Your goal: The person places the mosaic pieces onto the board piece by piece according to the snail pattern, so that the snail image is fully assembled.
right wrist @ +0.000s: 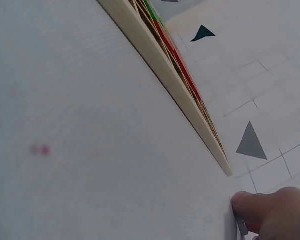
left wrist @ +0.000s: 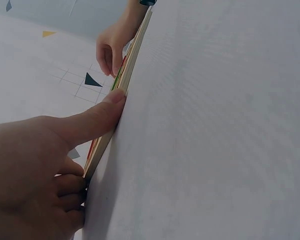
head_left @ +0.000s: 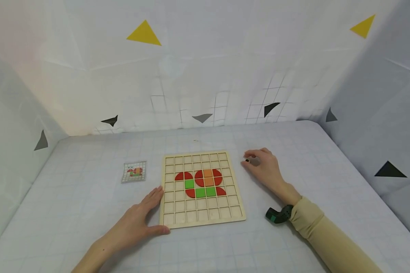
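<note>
A square wooden grid board (head_left: 237, 216) lies on the table with red, green and orange pieces set in its middle cells. My left hand (head_left: 136, 220) rests at the board's near left corner, fingers along the left side and thumb (left wrist: 97, 120) against the near edge. Just right of the board, my right hand (head_left: 264, 168) pinches a small light tile with a black dot (head_left: 247, 160) between thumb and fingertips. Only a thin edge of that tile (right wrist: 241, 226) shows beside the thumb in the right wrist view.
A small picture card (head_left: 134, 172) with a similar coloured figure lies left of the board. White cloth walls with yellow, black and grey triangles enclose the back and sides of the table (head_left: 205, 250). A dark band (head_left: 279, 214) sits around my right wrist.
</note>
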Demonstrator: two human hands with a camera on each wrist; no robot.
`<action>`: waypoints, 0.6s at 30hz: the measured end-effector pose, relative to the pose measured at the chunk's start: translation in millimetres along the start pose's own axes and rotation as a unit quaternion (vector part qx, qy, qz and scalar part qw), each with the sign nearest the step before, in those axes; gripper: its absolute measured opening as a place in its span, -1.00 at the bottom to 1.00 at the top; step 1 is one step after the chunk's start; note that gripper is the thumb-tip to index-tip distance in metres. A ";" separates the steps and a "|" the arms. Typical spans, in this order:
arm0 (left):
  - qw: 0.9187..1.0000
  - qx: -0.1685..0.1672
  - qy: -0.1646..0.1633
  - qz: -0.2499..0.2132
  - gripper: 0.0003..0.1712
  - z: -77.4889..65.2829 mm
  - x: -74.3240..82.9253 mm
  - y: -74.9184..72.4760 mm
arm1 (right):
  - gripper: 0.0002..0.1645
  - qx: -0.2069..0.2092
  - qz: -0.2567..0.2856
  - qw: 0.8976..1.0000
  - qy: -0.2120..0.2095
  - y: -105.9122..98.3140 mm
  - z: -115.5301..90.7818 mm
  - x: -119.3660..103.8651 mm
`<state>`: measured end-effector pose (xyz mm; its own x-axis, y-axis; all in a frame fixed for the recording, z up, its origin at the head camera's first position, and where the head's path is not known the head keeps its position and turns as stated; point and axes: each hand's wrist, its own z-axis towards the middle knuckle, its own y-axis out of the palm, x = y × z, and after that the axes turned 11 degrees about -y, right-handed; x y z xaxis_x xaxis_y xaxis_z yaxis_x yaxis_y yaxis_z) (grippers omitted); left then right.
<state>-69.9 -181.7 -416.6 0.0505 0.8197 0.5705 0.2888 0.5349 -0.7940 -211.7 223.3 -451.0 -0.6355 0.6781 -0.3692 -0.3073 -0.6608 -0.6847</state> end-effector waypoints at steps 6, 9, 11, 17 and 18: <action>1.000 -0.004 -0.005 -0.002 0.30 0.0 0.6 -0.2 | -0.68 -0.013 0.011 1.000 -0.014 1.0 -1.1 1.3; 1.000 -0.006 -0.007 -0.001 0.30 0.1 0.6 -0.3 | -0.64 -0.009 -0.003 1.000 -0.008 1.2 -1.6 1.3; 1.000 -0.005 -0.008 0.000 0.30 -0.1 0.5 -0.3 | -0.62 -0.003 -0.009 1.000 -0.002 1.4 -1.7 1.5; 1.000 -0.002 -0.005 0.001 0.30 -0.4 0.0 -0.1 | -0.68 0.001 0.020 1.000 -0.008 0.7 -1.2 0.4; 1.000 -0.002 -0.004 0.000 0.30 -0.4 -0.1 -0.2 | -0.68 0.002 0.022 1.000 -0.010 0.7 -1.1 0.6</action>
<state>-69.5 -182.0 -416.4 0.0425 0.8218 0.5683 0.2934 0.5334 -0.7933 -211.5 223.6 -452.5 -0.6618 0.6424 -0.3865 -0.2813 -0.6906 -0.6663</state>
